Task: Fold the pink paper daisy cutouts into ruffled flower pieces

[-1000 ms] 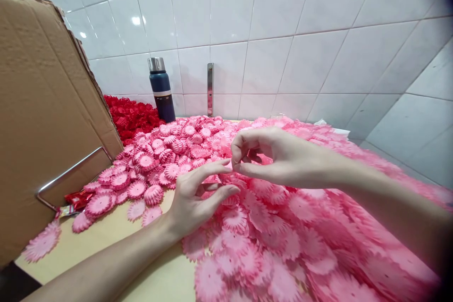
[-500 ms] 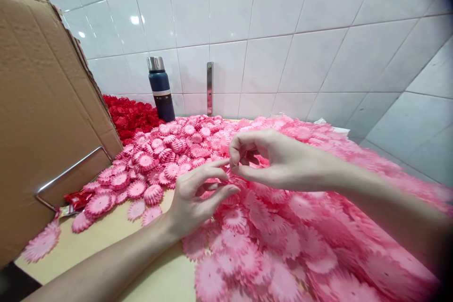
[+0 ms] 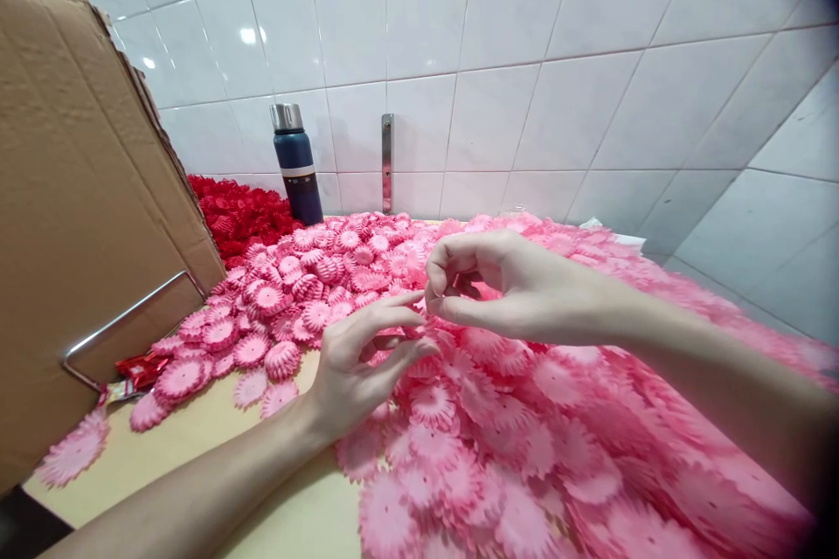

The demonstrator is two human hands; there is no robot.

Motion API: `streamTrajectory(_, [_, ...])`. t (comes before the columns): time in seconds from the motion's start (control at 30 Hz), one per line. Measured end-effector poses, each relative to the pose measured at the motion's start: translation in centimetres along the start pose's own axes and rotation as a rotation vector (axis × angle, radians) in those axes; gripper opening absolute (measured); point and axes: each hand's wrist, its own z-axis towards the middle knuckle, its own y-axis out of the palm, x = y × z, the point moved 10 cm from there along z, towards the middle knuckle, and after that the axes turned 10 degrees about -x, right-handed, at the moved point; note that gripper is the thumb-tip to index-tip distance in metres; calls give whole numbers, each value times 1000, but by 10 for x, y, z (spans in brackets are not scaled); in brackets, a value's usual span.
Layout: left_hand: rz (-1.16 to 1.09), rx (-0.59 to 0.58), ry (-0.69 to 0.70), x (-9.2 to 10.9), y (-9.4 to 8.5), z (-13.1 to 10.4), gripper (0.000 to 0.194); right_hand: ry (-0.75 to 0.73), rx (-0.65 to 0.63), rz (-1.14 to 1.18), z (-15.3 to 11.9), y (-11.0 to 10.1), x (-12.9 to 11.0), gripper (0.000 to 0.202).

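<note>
Pink scalloped paper-like flower discs (image 3: 485, 489) lie in a deep loose heap under and around both hands. My left hand (image 3: 367, 367) reaches in from the lower left, fingers stretched out and thumb apart from the index finger. I make out nothing gripped in it against the pink behind. Just above its fingertips, my right hand (image 3: 498, 288) comes from the right, thumb and index finger pinched together. Whatever may be between those tips is too small or hidden to name. The fingertips of both hands almost meet. Beyond the left hand sit thicker, ribbed pink flower stacks (image 3: 268, 297).
A cardboard box (image 3: 85, 218) with a metal wire handle (image 3: 131, 319) stands at the left. Near it lies a red wrapper (image 3: 141, 369). Behind are a red flower pile (image 3: 242, 218), a dark blue bottle (image 3: 296, 166) and a metal bracket (image 3: 387, 164) against the tiled wall (image 3: 511, 9).
The right hand has shifted up very slightly, and its pinch looks the same. The left hand keeps nearly the same place and shape. The view has moved a touch.
</note>
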Motion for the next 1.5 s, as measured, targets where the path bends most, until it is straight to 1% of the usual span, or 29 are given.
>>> streamTrajectory(0.13, [23, 5, -10, -1, -1, -1, 17, -3, -29, -19, 0, 0, 1, 8])
streamTrajectory(0.2, [-6, 12, -36, -5, -1, -1, 20, -18, -58, 5, 0, 2, 0, 8])
streamTrajectory(0.33, [-94, -10, -54, -7, 2, -2, 26, -38, -93, 43, 0, 6, -3, 9])
streamTrajectory(0.47, [-129, -18, -64, -8, 4, -1, 27, -48, -115, 54, 1, 11, -5, 11])
streamTrajectory(0.7, [-53, -8, -47, -6, 1, -2, 18, -66, -104, 54, 2, 10, -4, 15])
streamTrajectory(0.83, [-15, -27, -55, -6, 2, -2, 12, -45, -73, 57, 1, 6, -1, 17])
streamTrajectory(1.03, [0, -13, -10, -2, 0, -1, 18, -1, -34, 55, -1, 2, 1, 15])
streamTrajectory(1.3, [54, -26, 9, 1, 0, -1, 19, -59, -78, 97, 2, 5, -2, 14])
streamTrajectory(1.5, [36, -21, 55, 4, 0, 0, 21, -52, -111, 114, 2, 9, 2, 13])
